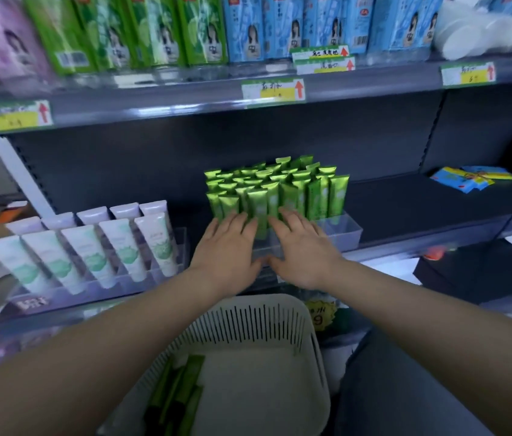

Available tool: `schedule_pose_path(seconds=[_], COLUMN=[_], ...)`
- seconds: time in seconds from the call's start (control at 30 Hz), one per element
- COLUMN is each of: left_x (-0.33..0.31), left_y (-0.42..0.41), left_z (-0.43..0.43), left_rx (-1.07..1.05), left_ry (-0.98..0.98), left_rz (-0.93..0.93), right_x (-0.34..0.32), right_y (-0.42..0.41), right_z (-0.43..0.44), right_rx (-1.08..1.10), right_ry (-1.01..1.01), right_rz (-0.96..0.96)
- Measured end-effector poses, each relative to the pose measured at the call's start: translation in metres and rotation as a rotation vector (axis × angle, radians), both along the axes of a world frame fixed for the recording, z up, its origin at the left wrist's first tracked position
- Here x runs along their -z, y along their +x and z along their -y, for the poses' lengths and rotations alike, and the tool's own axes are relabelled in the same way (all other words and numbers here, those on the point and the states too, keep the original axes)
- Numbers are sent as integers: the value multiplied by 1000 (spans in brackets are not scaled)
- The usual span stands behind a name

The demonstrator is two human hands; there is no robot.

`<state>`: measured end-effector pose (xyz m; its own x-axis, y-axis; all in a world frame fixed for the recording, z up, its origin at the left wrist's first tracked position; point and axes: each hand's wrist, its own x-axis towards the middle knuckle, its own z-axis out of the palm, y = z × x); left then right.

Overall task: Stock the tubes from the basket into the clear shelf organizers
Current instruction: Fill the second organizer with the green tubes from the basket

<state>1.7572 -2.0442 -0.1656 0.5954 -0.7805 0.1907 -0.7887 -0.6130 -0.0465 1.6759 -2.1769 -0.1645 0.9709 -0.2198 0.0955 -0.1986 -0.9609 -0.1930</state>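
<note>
Several shiny green tubes [280, 187] stand upright in a clear shelf organizer [347, 231] on the middle shelf. My left hand [228, 251] and my right hand [303, 250] lie flat and side by side against the organizer's front, fingers spread and touching the front row of tubes. Neither hand holds anything. Below my arms a cream slotted basket [280, 322] holds a few more green tubes [179, 391] lying in its left corner.
Left of the green tubes, white and lilac tubes [91, 243] fill another clear organizer. Green and blue boxes [204, 29] line the upper shelf. Blue packets [468, 177] lie far right on the dark shelf. Price labels hang on the shelf edges.
</note>
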Motion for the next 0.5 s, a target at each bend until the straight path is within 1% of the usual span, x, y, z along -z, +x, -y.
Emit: schedule_pose_path(seconds=[0.2,0.3,0.5], left_x=[40,66,115], left_y=[-4,-6,2], left_z=[-49,-71,-109], left_rx=[-56,-93,-140], left_ry=[-49,-40,2], left_rz=[-52,-78,-153], right_x=[31,51,94], right_y=[1,2,10], right_z=[-45,-64,-98], right_rx=[-49,-107,-159], right_ry=[33,29,39], right_rz=[-13,-21,-143])
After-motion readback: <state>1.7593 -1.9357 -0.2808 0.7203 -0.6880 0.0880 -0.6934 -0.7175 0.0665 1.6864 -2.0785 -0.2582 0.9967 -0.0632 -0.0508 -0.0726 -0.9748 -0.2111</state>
